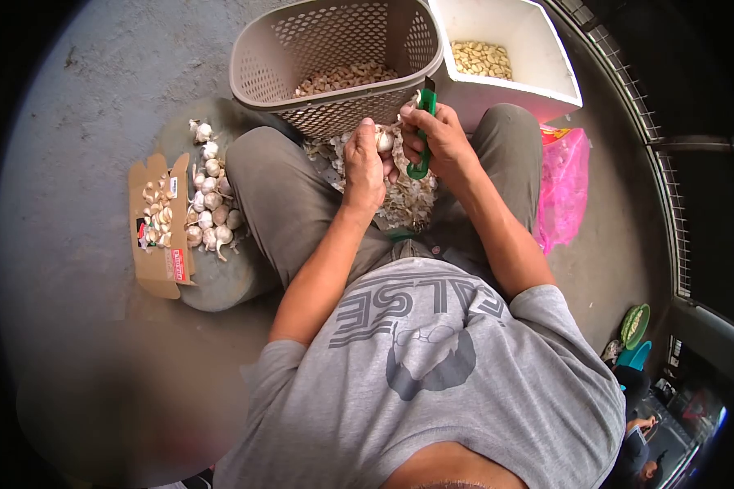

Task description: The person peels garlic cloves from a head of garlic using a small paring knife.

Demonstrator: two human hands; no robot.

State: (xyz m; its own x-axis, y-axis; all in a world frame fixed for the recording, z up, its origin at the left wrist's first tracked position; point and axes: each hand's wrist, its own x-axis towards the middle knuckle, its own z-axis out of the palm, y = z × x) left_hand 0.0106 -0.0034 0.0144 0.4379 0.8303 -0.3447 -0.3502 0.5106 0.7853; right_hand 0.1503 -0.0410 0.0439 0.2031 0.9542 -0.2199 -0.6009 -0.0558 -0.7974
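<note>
Between my knees, my left hand is closed around a garlic bulb. Just to its right, my right hand grips a green cutter with its dark blade pointing up. A pale bit of garlic or skin shows near the right thumb. Below both hands lies a heap of garlic skins. Whole garlic bulbs rest on a round grey surface at the left, beside a flattened cardboard piece that bears loose cloves.
A perforated basket holding cloves stands beyond my hands. Right of it, a white foam box contains peeled cloves. A pink plastic bag lies beside my right knee. Another person is partly visible at the lower right, near a green basket.
</note>
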